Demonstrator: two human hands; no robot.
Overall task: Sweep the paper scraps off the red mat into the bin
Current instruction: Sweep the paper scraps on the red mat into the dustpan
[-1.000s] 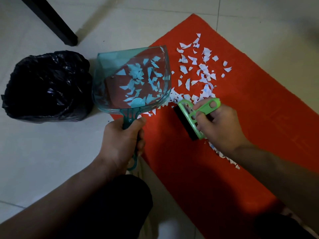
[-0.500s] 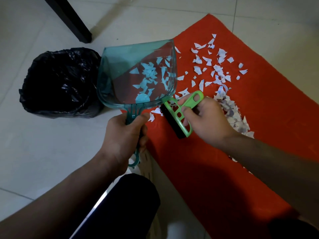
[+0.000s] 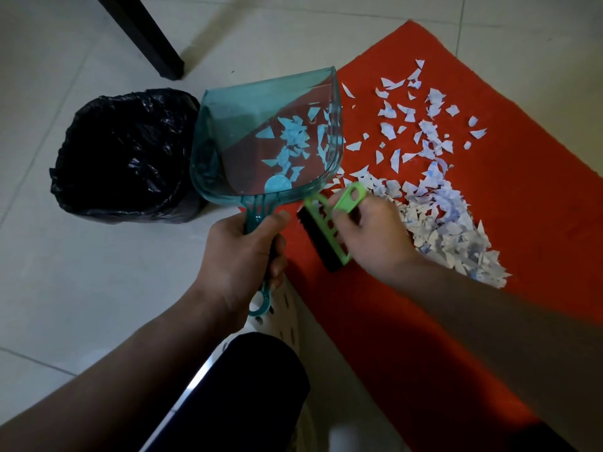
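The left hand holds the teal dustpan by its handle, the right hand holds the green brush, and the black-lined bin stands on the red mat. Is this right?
Not quite. In the head view the black-lined bin stands on the pale tiled floor, beside the red mat, not on it. The rest is right: the left hand holds the teal dustpan by its handle, and the right hand holds the green brush.

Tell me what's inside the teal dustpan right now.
A scatter of paper scraps lies in the dustpan, which the left hand holds by its handle. Through its clear plastic the red mat and floor show.
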